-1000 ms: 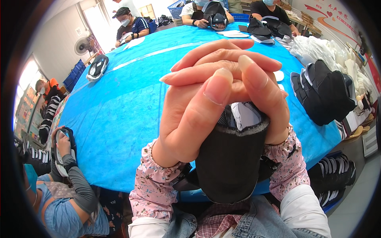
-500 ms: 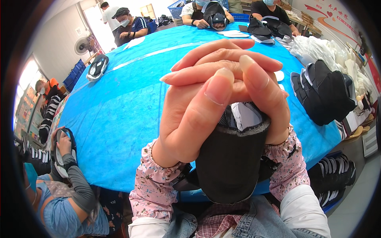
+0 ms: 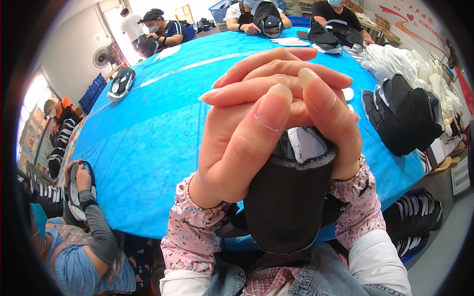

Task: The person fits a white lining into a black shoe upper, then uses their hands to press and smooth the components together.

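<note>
Straight in front of me is a black shoe upper (image 3: 286, 207), its rounded heel end toward me and a white lining or sheet showing inside the opening. My left hand (image 3: 229, 158) and my right hand (image 3: 340, 128) are clasped around its far part, with fingers interlaced over it and both thumbs uppermost. That far part is hidden under my hands. Both wrists wear pink floral sleeve covers.
A blue-covered table (image 3: 143, 163) spreads ahead. Stacked black uppers (image 3: 402, 116) stand at right, before white plastic bags (image 3: 400, 61). Another shoe upper (image 3: 121, 84) lies far left. Co-workers sit around the edge; one at lower left (image 3: 86, 256) holds a shoe piece.
My hands and the upper stay still. At the far left, a capped person now leans over a dark shoe piece. The lower-left co-worker's hand has shifted slightly on their piece.
</note>
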A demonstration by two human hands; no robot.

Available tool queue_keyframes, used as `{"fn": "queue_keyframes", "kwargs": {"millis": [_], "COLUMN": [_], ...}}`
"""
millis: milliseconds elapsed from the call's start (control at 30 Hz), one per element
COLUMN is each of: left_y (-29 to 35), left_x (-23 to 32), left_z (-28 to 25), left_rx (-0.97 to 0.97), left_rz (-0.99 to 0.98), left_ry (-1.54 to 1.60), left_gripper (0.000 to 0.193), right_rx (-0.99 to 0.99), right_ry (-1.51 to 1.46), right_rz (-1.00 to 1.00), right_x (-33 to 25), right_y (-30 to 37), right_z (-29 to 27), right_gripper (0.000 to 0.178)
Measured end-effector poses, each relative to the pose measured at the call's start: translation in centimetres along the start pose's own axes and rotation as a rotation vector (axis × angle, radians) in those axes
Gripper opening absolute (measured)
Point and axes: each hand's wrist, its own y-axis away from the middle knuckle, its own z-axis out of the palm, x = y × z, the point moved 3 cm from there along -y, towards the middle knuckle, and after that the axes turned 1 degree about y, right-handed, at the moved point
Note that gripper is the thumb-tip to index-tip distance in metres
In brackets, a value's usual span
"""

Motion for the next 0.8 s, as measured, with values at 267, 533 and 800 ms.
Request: {"fn": "queue_keyframes", "kwargs": {"millis": [267,533,800], "left_y": [0.1,1.0,1.3], "left_x": [0.3,-1.2,-0.4], "left_z": [0.3,0.2,-1.1], "left_rx": [0.038,0.177,0.194], "left_rz": [-0.056,-0.137,-0.508], "left_ry": [0.045,0.159,-0.184], "left_gripper": [0.048,0.062,0.061], "right_rx": [0.001,0.188,0.324], "right_ry": [0.146,0.026,0.440], "right_rz": [0.344,0.315,0.145], "right_x": [-2.4,-3.9,-1.5], "right_y": [0.2,-0.9,-1.0], "right_z": [0.2,0.7,-2.1], "right_gripper": [0.051,0.048,0.081]}}
